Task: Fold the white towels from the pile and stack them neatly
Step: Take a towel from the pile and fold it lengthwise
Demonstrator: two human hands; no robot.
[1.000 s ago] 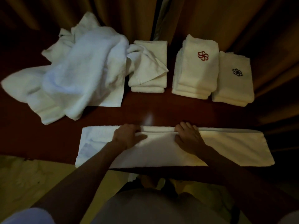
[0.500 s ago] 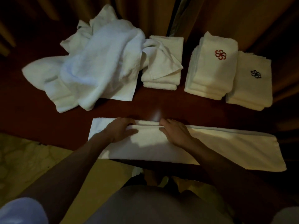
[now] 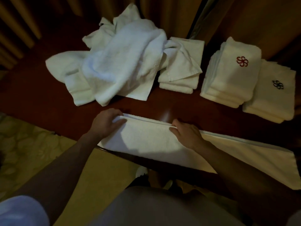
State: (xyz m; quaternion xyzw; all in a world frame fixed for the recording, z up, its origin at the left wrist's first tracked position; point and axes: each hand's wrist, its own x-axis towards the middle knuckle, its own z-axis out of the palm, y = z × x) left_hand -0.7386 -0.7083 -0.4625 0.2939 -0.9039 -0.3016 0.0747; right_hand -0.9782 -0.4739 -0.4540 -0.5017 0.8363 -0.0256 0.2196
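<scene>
On the far left of the dark reddish-brown polished tabletop (image 3: 40, 101) lies the loose pile of rumpled white terry towels (image 3: 114, 69), heaped and creased, one corner spilling onto the short stack of folded white towels (image 3: 180, 69) just to its right. Nearer the front edge, a long white towel folded lengthwise into a narrow band (image 3: 154, 139) stretches across the tabletop from left of centre out toward the right, its near edge overhanging the tabletop's front edge. Its surface is nubbly and flat, with the layered edges showing along the far side as thin parallel lines.

At the left end of this band, the left hand (image 3: 105, 123) grips the far corner, its fingers (image 3: 119, 123) curled over the edge and the thumb laid on top of the cloth. Further right, the right hand (image 3: 187, 132) holds the same far edge near the band's middle, fingers bent over it and thumb lying on the upper layer. Beyond the right hand the band lies slack and yellowish in dimmer light.

Behind, toward the right, stands a taller stack of folded white towels with a red flower emblem (image 3: 231, 72), and touching it on the right a lower stack of folded white towels with a dark blue flower emblem (image 3: 273, 95). Brown pleated curtains (image 3: 162, 12) hang behind the tabletop.
</scene>
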